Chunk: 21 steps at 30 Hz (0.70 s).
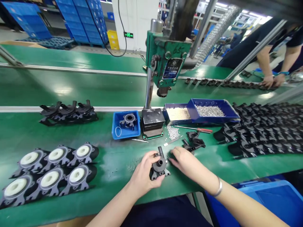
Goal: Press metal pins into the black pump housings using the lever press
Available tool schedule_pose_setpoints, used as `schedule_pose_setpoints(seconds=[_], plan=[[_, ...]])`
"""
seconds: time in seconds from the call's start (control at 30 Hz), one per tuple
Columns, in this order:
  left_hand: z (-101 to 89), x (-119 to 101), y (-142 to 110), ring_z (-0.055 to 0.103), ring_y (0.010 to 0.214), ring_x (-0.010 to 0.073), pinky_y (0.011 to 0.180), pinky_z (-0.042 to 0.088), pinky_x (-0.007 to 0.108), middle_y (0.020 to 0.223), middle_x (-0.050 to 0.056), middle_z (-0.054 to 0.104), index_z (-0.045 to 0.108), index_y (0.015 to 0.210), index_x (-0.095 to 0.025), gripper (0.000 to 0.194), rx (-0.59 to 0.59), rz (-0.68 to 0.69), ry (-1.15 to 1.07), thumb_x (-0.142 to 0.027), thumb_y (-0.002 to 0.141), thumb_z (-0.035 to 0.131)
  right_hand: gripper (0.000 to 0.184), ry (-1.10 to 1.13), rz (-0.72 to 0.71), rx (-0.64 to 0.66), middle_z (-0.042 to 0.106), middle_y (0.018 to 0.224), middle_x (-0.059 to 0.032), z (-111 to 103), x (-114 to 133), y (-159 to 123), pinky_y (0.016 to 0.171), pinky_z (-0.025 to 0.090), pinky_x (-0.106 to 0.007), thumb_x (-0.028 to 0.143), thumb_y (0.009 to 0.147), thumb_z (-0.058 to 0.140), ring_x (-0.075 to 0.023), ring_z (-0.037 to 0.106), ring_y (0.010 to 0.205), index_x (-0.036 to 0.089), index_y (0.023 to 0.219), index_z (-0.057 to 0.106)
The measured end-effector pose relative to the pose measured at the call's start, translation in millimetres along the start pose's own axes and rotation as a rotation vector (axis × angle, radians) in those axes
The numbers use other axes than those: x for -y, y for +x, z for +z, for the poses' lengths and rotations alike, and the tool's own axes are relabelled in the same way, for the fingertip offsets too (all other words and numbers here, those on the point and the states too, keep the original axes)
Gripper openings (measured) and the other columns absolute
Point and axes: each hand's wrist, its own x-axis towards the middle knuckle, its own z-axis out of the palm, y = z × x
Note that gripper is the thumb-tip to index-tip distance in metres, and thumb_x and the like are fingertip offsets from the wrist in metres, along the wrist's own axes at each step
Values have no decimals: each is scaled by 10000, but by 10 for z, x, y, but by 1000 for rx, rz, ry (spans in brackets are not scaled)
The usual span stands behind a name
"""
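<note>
My left hand (146, 168) is closed around a black plastic pump housing (159, 164), its pipe stub pointing away from me and its round spout facing up. Just right of the housing, my right hand (181, 159) is pinched; a thin dark tip shows at its fingers, too small to name. Behind that hand lie loose black plastic parts (195, 143). A pile of small shiny rings (173, 132) is spread on the green bench, beside a flat metal strip (172, 141) and a screwdriver (204, 130) with a red handle.
A green hand press (165, 60) stands over a black block (153, 119). Blue bins (210, 110) of small parts sit right of it, a blue tray (125, 134) left. Housings with white rings (55, 154) line the left; black housings (267, 132) fill the right. Another person's hands (272, 81) work beyond.
</note>
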Motion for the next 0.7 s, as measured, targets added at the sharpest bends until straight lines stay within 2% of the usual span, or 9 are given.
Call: schedule_pose_setpoints(seconds=[0.13, 0.27, 0.33, 0.43, 0.57, 0.7], plan=[[0, 4, 1, 522, 1297, 304, 1020, 507, 496, 1405, 174, 430, 409, 1370, -230, 632, 1, 8, 21, -170, 804, 684, 268, -245, -103, 41, 593, 806, -90, -6, 119, 79, 659, 517, -351, -72, 858, 416, -238, 598, 721, 148, 823, 565], [7, 6, 9, 529, 1285, 289, 1023, 510, 480, 1397, 173, 438, 416, 1370, -221, 630, -7, 38, 29, -160, 809, 694, 301, -361, -233, 99, 597, 801, -104, -157, 107, 107, 631, 506, -359, -111, 793, 411, -254, 598, 724, 140, 831, 573], [15, 3, 13, 528, 1285, 287, 1021, 512, 475, 1389, 174, 446, 420, 1364, -214, 627, -14, 49, 27, -151, 805, 697, 252, -247, -218, 118, 599, 828, -98, -204, 68, 105, 653, 514, -354, -77, 823, 443, -244, 604, 741, 142, 856, 564], [13, -6, 16, 528, 1287, 289, 1015, 518, 472, 1388, 180, 448, 426, 1359, -206, 624, -19, 52, 26, -150, 802, 702, 116, 39, -175, 180, 604, 909, -86, -252, 20, 77, 723, 532, -349, 47, 880, 541, -224, 615, 790, 134, 956, 558], [-86, -9, 3, 545, 1270, 277, 1017, 520, 465, 1377, 170, 463, 449, 1346, -212, 594, -25, 39, 22, -138, 809, 691, 195, 306, -192, 304, 598, 1015, -82, -313, 38, 5, 805, 534, -344, 168, 880, 644, -221, 626, 896, 144, 1052, 554], [-255, 17, -28, 550, 1268, 271, 1041, 507, 474, 1363, 157, 485, 483, 1308, -217, 547, -31, -16, 54, -123, 810, 689, 199, 446, -215, 349, 575, 1109, -89, -327, 15, -57, 852, 522, -324, 127, 915, 576, -199, 617, 948, 156, 1111, 561]])
